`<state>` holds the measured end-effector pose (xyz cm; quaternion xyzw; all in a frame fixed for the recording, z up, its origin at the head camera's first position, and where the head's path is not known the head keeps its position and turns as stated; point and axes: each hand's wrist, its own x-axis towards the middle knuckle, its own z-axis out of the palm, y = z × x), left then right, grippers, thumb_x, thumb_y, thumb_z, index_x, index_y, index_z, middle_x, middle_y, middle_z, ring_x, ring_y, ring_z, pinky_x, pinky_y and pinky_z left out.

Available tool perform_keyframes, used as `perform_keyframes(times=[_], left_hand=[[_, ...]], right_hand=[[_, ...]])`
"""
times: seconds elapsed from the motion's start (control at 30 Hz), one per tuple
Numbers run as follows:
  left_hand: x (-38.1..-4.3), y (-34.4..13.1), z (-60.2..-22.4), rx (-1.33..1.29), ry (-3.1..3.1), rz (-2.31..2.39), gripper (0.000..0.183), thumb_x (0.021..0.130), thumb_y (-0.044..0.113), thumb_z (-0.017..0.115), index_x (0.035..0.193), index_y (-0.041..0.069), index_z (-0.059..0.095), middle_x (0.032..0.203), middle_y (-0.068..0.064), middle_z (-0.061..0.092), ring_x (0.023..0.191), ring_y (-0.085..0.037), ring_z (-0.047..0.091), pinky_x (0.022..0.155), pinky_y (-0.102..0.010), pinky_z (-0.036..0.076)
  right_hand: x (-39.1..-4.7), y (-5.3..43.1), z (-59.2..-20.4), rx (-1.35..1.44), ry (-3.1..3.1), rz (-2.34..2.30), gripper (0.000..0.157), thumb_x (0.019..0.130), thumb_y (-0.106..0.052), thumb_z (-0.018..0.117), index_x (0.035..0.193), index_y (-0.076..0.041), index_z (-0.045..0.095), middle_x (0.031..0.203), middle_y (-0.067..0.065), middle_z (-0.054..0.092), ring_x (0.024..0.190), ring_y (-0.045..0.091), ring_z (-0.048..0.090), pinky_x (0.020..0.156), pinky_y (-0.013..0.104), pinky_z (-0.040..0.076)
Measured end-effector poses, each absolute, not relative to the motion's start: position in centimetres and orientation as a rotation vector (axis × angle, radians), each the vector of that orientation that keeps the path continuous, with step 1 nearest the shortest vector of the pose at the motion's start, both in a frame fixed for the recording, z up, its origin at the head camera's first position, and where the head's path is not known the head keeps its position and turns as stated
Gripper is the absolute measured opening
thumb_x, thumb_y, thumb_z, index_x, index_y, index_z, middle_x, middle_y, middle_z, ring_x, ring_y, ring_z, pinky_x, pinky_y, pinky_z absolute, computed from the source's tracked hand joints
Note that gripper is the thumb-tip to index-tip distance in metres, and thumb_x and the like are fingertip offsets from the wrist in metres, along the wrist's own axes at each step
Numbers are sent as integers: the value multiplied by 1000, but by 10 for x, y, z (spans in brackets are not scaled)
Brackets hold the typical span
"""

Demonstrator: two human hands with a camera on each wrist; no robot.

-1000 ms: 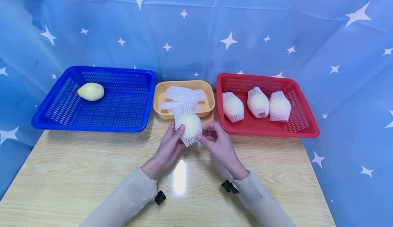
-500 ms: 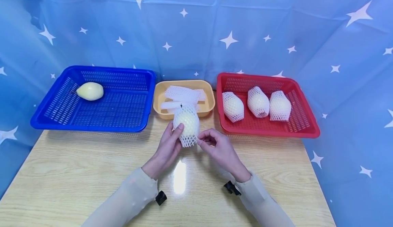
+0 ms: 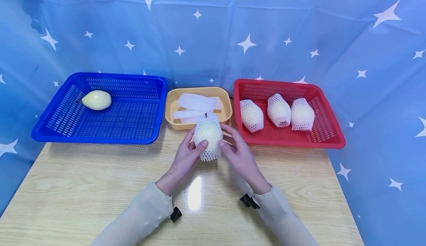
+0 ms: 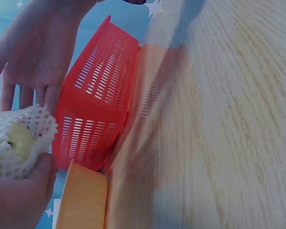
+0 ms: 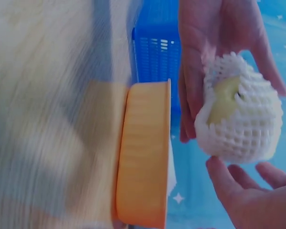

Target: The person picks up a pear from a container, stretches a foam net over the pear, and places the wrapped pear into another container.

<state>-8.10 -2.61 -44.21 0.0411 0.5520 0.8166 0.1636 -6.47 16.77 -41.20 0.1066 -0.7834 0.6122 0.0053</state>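
Observation:
In the head view, a pale yellow pear (image 3: 208, 135) in a white foam net sleeve stands upright between my hands, its dark stem poking out of the top. My left hand (image 3: 186, 152) holds it from the left, thumb across the front. From the right, my right hand (image 3: 237, 153) has its thumb and fingertips at the net. The wrist views show the pear's bare lower end through the sleeve's open end, above the table level. In the right wrist view, the fingertips (image 5: 214, 167) of the right hand meet the netting (image 5: 248, 129).
A blue basket (image 3: 116, 140) at the left holds one bare pear (image 3: 97, 100). Behind my hands, a yellow tray (image 3: 179, 126) holds flat foam sleeves (image 3: 196, 101). The red basket (image 3: 293, 142) at the right contains three netted pears (image 3: 279, 111). A starry blue curtain hangs behind.
The pear has turned from tilted to upright, its stem coming into view, and has shifted slightly right. My right hand has gone from the sleeve's lower edge to the pear's side.

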Motion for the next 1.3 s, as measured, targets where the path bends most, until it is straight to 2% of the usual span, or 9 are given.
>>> perform_keyframes(times=[0.17, 0.33, 0.47, 0.6, 0.73, 0.87, 1.1, 1.2, 1.3], left_hand=[[-80, -26, -438, 175, 1657, 2249, 89, 96, 41, 74, 166, 21, 23, 150, -26, 50, 130, -32, 56, 103, -40, 52], [-78, -25, -430, 261, 1561, 2254, 72, 108, 36, 51, 168, 20, 14, 162, -19, 35, 143, -36, 44, 114, -47, 42], [-76, -23, -424, 349, 1467, 2288, 65, 111, 30, 38, 168, 18, 7, 167, -15, 25, 147, -37, 39, 117, -46, 39], [-75, -23, -424, 489, 1436, 2290, 69, 111, 30, 36, 167, 13, 1, 170, -19, 16, 152, -37, 29, 119, -42, 35], [-74, -23, -424, 630, 1438, 2273, 74, 110, 34, 41, 167, 9, -1, 172, -19, 8, 153, -40, 24, 120, -41, 33], [-73, -21, -424, 696, 1465, 2258, 73, 109, 32, 41, 167, 10, 2, 172, -18, 8, 152, -42, 28, 121, -46, 32], [-77, -21, -426, 685, 1607, 2265, 65, 110, 24, 38, 166, 7, 11, 170, -17, 18, 146, -44, 38, 118, -52, 37], [-79, -25, -429, 622, 1692, 2272, 61, 109, 21, 40, 164, 4, 18, 168, -18, 24, 146, -43, 40, 116, -53, 39], [-82, -30, -432, 548, 1767, 2278, 59, 108, 18, 43, 161, 2, 25, 165, -18, 30, 144, -41, 43, 114, -52, 42]], right_hand=[[-63, 166, -412, 338, -2482, 1929, 55, 107, -18, 56, 158, -9, 38, 159, 16, 41, 134, 41, 55, 107, 55, 49], [-65, 168, -410, 289, -2490, 2000, 60, 108, -24, 54, 161, -9, 31, 160, 17, 38, 132, 42, 56, 102, 55, 52], [-67, 169, -408, 242, -2491, 2026, 67, 105, -23, 58, 162, -8, 27, 156, 19, 42, 133, 40, 55, 103, 54, 52], [-71, 170, -405, 220, -2492, 2007, 76, 100, -23, 66, 163, -9, 24, 155, 18, 42, 136, 35, 50, 107, 52, 48], [-73, 173, -400, 137, -2487, 1987, 81, 95, -25, 72, 161, -10, 26, 153, 14, 42, 133, 31, 48, 107, 52, 46], [-73, 181, -392, 45, -2449, 2022, 80, 95, -26, 72, 160, -9, 29, 150, 13, 44, 132, 29, 49, 107, 49, 47], [-77, 209, -378, -95, -2376, 2016, 72, 98, -23, 67, 158, -8, 31, 146, 13, 48, 128, 24, 52, 101, 28, 50], [-79, 227, -371, -146, -2376, 1960, 73, 100, -25, 66, 160, -8, 29, 147, 14, 48, 130, 24, 52, 103, 28, 50], [-80, 249, -364, -207, -2437, 1846, 76, 101, -34, 65, 162, -9, 26, 150, 13, 45, 135, 23, 48, 109, 33, 46]])
